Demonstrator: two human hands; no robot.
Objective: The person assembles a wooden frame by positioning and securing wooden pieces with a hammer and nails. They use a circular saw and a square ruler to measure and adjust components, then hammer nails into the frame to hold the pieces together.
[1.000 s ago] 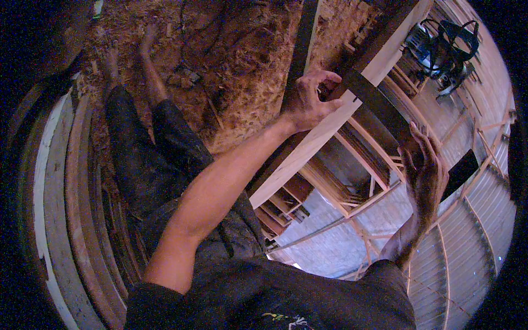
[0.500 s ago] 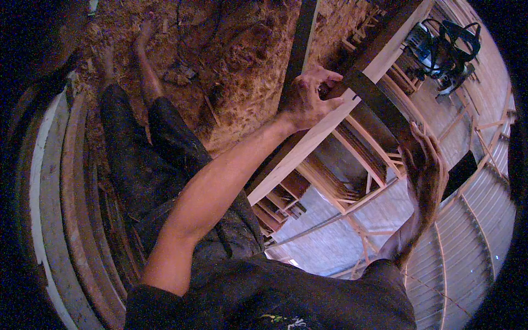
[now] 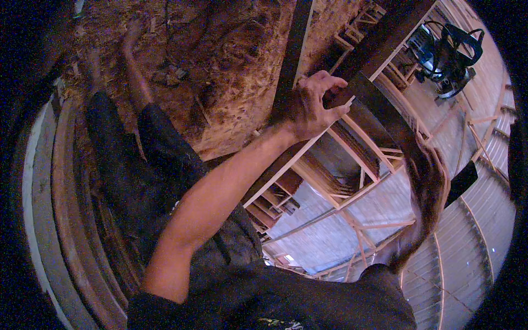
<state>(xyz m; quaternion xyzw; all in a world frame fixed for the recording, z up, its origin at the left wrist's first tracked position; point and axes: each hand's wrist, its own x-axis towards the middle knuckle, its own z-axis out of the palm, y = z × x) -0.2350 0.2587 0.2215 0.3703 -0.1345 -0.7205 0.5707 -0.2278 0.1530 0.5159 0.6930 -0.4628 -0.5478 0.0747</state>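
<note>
A long wooden beam [image 3: 391, 36], dark on its broad face with a pale narrow edge, runs slantwise from the upper right down towards my lap. Across it lies a dark flat board [image 3: 379, 104], whose far end [image 3: 463, 182] sticks out past my right wrist. My right hand [image 3: 429, 170] is wrapped along this board, its fingertips partly lost in shadow. Beside the board's other end is my left hand [image 3: 316, 104], with thumb and index finger curved and apart at the beam's edge. Nothing shows between those fingers.
A corded power tool [image 3: 443, 60] with a black handle sits at the upper right. Timber frames [image 3: 357, 192] and corrugated sheeting [image 3: 484, 220] fill the right. Stacked planks [image 3: 63, 220] curve along the left, and wood shavings [image 3: 225, 71] cover the ground near my legs [image 3: 121, 148].
The beam has turned, so its pale face now shows as a thin strip. My right hand and the dark board have shifted slightly lower; my left hand stays by the beam's edge.
</note>
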